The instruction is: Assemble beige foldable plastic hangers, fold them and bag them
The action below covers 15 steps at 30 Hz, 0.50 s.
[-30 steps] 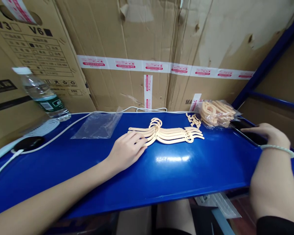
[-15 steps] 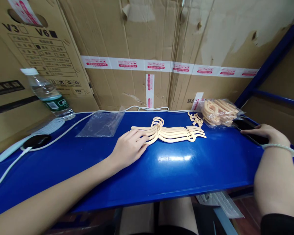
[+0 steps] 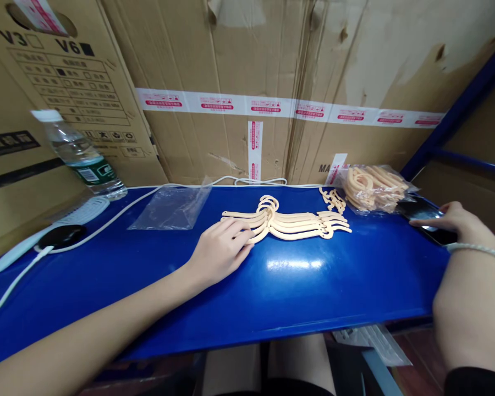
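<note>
Hangers (image 3: 291, 226), beige and overlapped in a fan, are seen laid out on the blue table (image 3: 305, 297), to the left of the bagged bundle (image 3: 373, 188) and somewhat nearer the person than it. And the long axis? It is run sideways, with the hooks pointed away from the person, so one set of ends is turned toward the bundle and the other set away from it. Those ends away from the bundle are partly covered by the left hand (image 3: 223, 248), fingers bent low over them; whether any hanger is pinched cannot be told. Over on the bundle's right, nearer the person, a dark phone (image 3: 437, 234) is touched by the right hand (image 3: 466, 224), whose hold, loose or firm, is not revealed. Nearness is claimed clearly by the left hand, then: contact is made out there, while the right is set well apart, beyond the bundle. Small loose pieces (image 3: 335, 201) are scattered just left of the bundle.
</note>
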Motion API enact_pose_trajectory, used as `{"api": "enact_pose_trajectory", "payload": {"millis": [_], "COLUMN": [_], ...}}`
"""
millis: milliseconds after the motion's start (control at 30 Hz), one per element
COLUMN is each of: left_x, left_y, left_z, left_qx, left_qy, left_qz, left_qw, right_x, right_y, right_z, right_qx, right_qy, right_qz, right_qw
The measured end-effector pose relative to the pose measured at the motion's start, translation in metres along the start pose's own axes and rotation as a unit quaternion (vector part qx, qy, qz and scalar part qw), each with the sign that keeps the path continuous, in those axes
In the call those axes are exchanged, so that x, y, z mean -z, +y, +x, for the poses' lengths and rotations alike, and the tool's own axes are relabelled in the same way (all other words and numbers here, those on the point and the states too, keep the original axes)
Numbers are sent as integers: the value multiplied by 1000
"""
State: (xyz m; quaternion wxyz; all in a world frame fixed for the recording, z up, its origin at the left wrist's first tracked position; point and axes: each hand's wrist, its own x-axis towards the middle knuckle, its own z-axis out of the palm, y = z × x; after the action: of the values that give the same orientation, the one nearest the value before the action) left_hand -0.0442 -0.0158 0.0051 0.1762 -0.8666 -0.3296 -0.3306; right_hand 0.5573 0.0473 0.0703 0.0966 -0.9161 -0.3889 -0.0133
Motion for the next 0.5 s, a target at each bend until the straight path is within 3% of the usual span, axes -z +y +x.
{"api": "enact_pose_trajectory", "payload": {"millis": [500], "left_x": [3], "left_y": [3], "left_z": [0], "left_qx": [12], "left_qy": [-21], "left_qz": [-23], "left_qw": [999], "right_x": [6], "right_y": [-4], "right_z": [-13], "right_qx": [-28], "right_qy": [-17], "right_qz": [3], "right_qw": [999]}}
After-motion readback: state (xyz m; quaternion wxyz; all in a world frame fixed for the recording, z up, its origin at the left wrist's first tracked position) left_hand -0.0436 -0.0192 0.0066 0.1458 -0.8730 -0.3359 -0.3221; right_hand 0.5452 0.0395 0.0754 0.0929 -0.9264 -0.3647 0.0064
